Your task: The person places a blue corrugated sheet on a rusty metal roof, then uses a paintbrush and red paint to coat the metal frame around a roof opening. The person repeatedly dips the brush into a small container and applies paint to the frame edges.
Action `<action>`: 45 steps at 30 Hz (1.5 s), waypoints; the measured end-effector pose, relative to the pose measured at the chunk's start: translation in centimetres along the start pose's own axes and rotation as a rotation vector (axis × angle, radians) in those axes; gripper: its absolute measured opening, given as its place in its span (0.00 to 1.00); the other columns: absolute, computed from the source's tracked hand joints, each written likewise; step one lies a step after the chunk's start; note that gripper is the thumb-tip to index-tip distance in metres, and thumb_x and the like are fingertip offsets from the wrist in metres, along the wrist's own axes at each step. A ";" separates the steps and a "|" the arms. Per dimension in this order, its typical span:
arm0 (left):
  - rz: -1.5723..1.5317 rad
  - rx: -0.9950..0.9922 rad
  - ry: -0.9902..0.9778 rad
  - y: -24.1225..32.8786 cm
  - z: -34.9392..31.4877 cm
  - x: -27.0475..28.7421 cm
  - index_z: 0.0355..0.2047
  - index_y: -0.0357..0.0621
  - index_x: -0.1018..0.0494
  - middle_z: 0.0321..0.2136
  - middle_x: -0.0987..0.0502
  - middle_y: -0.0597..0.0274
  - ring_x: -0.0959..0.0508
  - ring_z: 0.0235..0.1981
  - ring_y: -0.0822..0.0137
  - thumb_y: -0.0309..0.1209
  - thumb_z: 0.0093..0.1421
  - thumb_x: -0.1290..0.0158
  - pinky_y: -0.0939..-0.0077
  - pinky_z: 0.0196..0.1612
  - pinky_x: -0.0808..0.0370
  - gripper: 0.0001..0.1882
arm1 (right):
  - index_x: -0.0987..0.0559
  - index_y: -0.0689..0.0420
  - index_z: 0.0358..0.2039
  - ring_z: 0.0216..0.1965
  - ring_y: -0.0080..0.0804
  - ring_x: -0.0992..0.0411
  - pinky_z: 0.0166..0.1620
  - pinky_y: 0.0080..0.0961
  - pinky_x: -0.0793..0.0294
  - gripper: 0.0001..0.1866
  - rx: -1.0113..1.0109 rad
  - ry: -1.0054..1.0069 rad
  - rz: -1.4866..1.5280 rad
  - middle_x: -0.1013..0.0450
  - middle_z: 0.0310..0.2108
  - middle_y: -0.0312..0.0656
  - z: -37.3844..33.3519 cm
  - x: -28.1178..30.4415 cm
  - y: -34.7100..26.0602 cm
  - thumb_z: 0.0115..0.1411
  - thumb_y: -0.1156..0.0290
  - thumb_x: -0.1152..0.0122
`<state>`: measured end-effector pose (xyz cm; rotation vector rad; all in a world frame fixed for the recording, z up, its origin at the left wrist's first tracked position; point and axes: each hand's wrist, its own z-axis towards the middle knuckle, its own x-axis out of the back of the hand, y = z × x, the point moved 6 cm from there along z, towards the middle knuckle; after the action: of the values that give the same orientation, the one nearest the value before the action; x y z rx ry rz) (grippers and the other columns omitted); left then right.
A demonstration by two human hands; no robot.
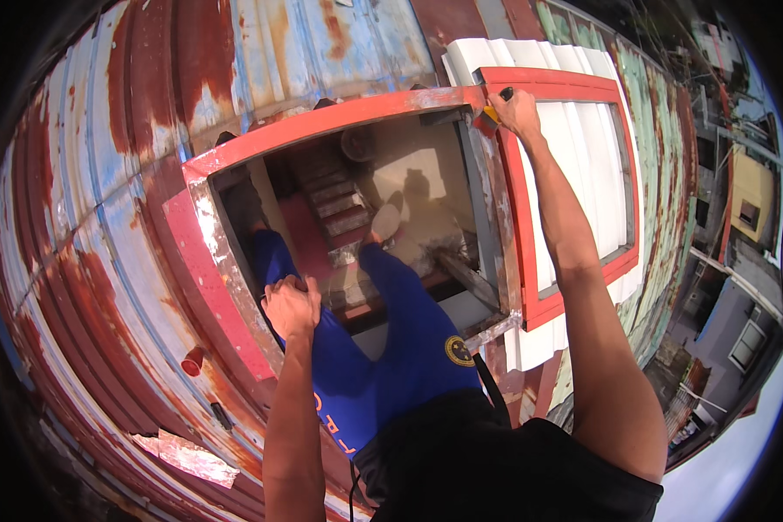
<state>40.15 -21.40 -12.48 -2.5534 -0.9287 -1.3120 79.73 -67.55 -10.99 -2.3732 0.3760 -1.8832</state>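
Observation:
My right hand (520, 113) is closed around a tool with a black and yellow handle (491, 114), at the far right corner of a red-painted hatch frame (322, 123). The tool's working end is hidden, so its kind is unclear. Beside that hand, a red-framed hatch cover (631, 187) with a white panel lies to the right of the opening. My left hand (291, 306) rests with curled fingers on my blue-trousered left thigh, by the frame's left side. Whether anything is inside those fingers is hidden. My legs hang down into the opening.
Below the opening are steps (335, 196) and a pale floor. Rusty corrugated roofing (104, 287) spreads around the hatch. On it at the left are a small red cup-like thing (193, 361), a dark small object (222, 415) and a shiny sheet (196, 458). Buildings stand beyond the right roof edge.

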 end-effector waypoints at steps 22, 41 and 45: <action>-0.010 0.004 -0.050 0.5 0.4 0.0 0.35 0.44 0.13 0.39 0.14 0.54 0.20 0.51 0.50 0.50 0.64 0.45 0.52 0.57 0.26 0.22 | 0.15 0.70 0.32 0.31 0.64 0.18 0.38 0.51 0.22 0.26 0.027 0.128 0.001 0.21 0.23 0.63 2.2 -0.8 1.7 0.64 0.53 0.35; -0.017 0.036 -0.043 -0.7 -0.3 -0.4 0.40 0.43 0.13 0.43 0.13 0.53 0.21 0.53 0.51 0.50 0.64 0.45 0.53 0.59 0.27 0.23 | 0.12 0.63 0.35 0.34 0.71 0.21 0.40 0.57 0.23 0.21 0.004 0.434 0.062 0.22 0.29 0.67 -0.1 -2.0 -1.7 0.69 0.56 0.38; -0.020 0.010 -0.067 0.5 -0.1 -0.1 0.40 0.43 0.13 0.43 0.13 0.53 0.21 0.54 0.50 0.50 0.64 0.45 0.53 0.59 0.27 0.23 | 0.15 0.61 0.30 0.37 0.67 0.20 0.43 0.59 0.21 0.17 0.320 0.250 -0.057 0.19 0.32 0.63 -4.4 -8.1 -7.7 0.69 0.61 0.37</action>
<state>40.36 -21.86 -12.40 -2.6022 -0.9727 -1.2307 74.80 -57.74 -15.89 -1.9719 0.0180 -2.0882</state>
